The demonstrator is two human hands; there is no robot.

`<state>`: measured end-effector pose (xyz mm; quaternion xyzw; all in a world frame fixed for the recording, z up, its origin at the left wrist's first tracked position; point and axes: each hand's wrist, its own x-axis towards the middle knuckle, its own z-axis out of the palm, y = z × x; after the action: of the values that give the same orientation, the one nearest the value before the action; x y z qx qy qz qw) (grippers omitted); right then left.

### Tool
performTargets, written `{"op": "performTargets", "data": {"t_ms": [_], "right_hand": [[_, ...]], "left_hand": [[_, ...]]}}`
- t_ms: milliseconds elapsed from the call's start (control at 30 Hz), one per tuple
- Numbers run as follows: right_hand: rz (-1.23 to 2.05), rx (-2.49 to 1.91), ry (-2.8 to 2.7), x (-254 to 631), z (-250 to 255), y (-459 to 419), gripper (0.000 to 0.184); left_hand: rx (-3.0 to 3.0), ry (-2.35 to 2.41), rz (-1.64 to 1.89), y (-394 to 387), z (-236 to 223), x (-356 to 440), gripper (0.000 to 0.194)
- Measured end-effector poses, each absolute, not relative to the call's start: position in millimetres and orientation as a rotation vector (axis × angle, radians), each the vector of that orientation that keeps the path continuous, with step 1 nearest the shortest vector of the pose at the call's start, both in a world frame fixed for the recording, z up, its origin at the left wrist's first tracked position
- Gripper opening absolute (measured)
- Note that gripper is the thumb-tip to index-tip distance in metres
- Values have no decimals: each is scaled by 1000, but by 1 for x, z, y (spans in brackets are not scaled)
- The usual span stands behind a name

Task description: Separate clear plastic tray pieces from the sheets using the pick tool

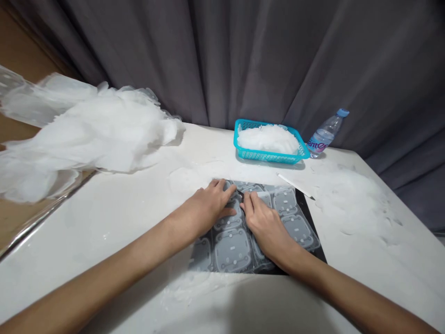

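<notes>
A translucent sheet (233,250) of moulded, rounded-square pieces lies over a black mat (314,248) in front of me. My left hand (217,202) presses down on the sheet's upper left part, fingers spread and thumb apart. Close to its right, my right hand (260,218) is closed in a pinch around a thin tool (239,192). The tool's dark tip points up and left toward my left fingertips and meets the sheet near its far edge. Most of the tool is hidden by my fingers, so its exact kind cannot be made out.
A blue plastic basket (271,157) filled with white translucent pieces stands at the back, beside a water bottle (323,137). A slim white pen-like tool (295,185) lies right of the mat. Translucent sheets are heaped (104,125) at the left. A grey curtain (243,60) hangs behind the white table (114,222).
</notes>
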<state>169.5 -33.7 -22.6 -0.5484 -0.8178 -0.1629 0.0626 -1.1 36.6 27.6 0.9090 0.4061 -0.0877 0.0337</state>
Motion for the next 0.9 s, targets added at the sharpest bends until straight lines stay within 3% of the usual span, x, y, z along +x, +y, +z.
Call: {"op": "performTargets", "data": {"t_ms": [200,500,700,900], "right_hand": [[-521,-1557,-2525,173,-23,-35,28],[-422,-1704,-2402,185,-23,-34,30],[-176,-1573,-2235,208,-22,-50,34],[-9,-1504,-2195,241,-27,-71,36]], "left_hand": [[2793,1255,-273,37,24,-3,52],[2651,1377,-383,42,12,0,73],[2643,1443,-566,24,38,9,60],[2637,1559,-459,16,29,3,52]]}}
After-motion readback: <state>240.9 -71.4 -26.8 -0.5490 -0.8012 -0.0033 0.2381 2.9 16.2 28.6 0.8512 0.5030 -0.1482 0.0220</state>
